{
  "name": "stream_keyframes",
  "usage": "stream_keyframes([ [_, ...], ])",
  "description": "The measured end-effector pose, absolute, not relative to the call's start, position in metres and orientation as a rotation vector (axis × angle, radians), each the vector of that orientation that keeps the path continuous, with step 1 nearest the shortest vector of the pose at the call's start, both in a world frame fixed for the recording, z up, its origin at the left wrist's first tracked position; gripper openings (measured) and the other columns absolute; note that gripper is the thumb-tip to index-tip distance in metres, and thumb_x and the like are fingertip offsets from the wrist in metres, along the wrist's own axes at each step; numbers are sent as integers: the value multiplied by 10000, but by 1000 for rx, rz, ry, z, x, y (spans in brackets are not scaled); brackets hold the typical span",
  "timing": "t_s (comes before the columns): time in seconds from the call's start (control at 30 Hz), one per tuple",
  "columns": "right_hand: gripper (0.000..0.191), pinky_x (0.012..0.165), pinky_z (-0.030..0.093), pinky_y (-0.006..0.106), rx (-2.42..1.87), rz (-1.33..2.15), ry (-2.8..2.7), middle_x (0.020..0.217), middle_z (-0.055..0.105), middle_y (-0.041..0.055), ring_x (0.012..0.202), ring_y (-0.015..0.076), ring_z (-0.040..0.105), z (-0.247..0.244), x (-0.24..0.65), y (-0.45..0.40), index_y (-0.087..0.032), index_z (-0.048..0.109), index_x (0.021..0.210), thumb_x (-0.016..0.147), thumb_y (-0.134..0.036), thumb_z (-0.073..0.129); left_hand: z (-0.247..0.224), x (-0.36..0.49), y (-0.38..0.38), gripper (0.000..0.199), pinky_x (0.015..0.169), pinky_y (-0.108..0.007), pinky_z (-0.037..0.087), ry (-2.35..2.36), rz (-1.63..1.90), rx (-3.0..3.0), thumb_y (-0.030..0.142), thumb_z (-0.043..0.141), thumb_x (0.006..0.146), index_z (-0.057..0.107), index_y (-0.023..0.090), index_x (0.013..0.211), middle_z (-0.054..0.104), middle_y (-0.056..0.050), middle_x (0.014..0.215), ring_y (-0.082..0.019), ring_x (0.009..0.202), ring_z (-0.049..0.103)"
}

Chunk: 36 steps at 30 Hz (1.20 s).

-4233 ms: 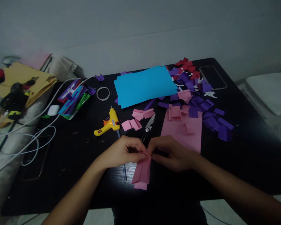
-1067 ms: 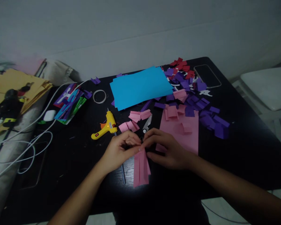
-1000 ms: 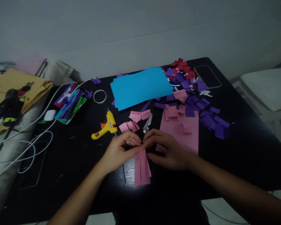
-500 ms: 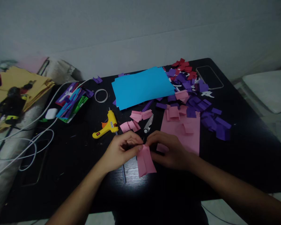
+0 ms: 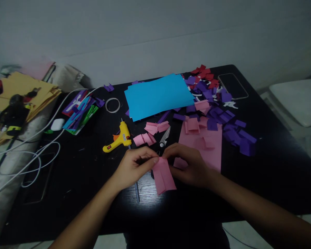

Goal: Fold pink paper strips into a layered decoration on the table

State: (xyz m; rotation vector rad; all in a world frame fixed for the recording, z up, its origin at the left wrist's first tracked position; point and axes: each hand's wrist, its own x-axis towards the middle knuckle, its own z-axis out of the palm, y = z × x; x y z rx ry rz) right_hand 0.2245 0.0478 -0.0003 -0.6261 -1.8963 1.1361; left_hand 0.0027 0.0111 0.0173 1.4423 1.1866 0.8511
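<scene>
A creased piece of pink paper [image 5: 163,177] hangs from my fingers over the black table. My left hand [image 5: 137,166] pinches its top left edge between thumb and fingers. At the top right edge, the fingertips of my right hand [image 5: 188,164] are closed on the same paper; its thumb is partly hidden behind. Just beyond my hands lie scissors [image 5: 165,136], with their handles mostly covered by the hands and paper. Folded pink paper pieces [image 5: 145,139] rest near the scissors. A pink sheet [image 5: 214,157] lies beside and partly under my right hand.
A yellow glue gun [image 5: 121,137] and a pen-like rod [image 5: 137,192] lie left of centre. Blue sheets [image 5: 159,97] lie at the back. Purple paper pieces [image 5: 238,138] and a phone [image 5: 233,85] are to the right. White cables [image 5: 38,155] loop across the left side.
The lower end of the pink paper has swung slightly to the right. Both hands keep their hold at its top edge and have barely moved.
</scene>
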Motion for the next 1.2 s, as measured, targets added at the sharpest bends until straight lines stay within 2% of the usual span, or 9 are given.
stream_keyframes([
  [0.13,236,737,607,297,-661,1140,-1905,986,758,70,844,184,738,0,225,47,-199,681,1063,857,-91,720,18,4,12,100,562,-179,461,1188,876,1450,207,671,952,731,143,903,712,-3,722,-87,599,606],
  [0.3,201,717,606,280,-708,1153,-1905,951,777,60,819,176,748,0,226,46,-199,699,1050,866,-124,731,20,4,11,102,547,-173,459,1181,879,1451,197,659,955,724,147,895,702,4,704,-83,579,599],
  [0.67,180,681,611,260,-708,1129,-1873,911,783,56,767,164,748,2,224,46,-189,719,1020,853,-121,732,14,5,9,64,621,-188,520,1202,960,1476,183,705,928,738,167,981,742,-9,768,-109,667,681],
  [1.2,177,657,607,260,-715,1186,-1841,890,787,55,748,170,748,3,224,45,-188,732,1018,848,-149,764,19,2,10,123,594,-198,472,1243,868,1638,218,641,965,716,152,893,680,2,712,-106,633,612],
])
